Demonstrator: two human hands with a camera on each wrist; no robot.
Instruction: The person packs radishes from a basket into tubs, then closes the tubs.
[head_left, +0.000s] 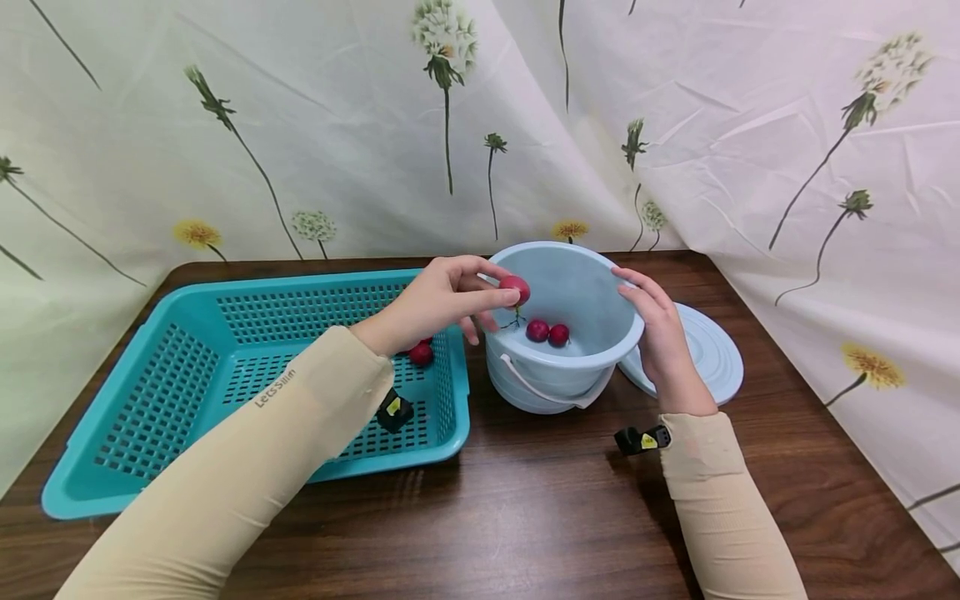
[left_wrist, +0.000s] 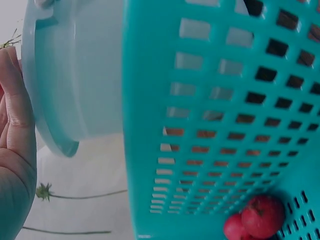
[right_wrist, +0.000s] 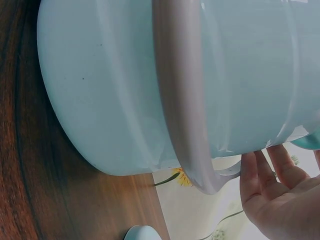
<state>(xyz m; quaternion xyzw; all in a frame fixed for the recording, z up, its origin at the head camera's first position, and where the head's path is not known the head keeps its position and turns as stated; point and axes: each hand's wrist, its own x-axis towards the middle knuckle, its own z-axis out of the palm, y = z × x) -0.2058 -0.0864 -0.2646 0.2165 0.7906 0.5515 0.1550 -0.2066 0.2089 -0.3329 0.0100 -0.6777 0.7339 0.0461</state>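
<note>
My left hand point(head_left: 457, 304) pinches a red radish point(head_left: 514, 289) by its round body, thin roots hanging down, over the left side of the light blue bucket point(head_left: 558, 358). Inside the bucket lie two more radishes point(head_left: 537, 330), side by side. At the bucket's right rim, my right hand point(head_left: 654, 325) holds on with its fingers; in the right wrist view the fingers point(right_wrist: 250, 180) meet the wall beyond the handle point(right_wrist: 182, 100). Red radishes point(left_wrist: 262, 216) lie in the teal basket point(left_wrist: 145, 200), partly hidden by my left arm in the head view.
The bucket's round lid point(head_left: 708, 354) lies on the brown wooden table point(head_left: 540, 500), behind my right wrist. The basket stands close to the bucket's left side. A flowered cloth point(head_left: 337, 125) hangs behind the table.
</note>
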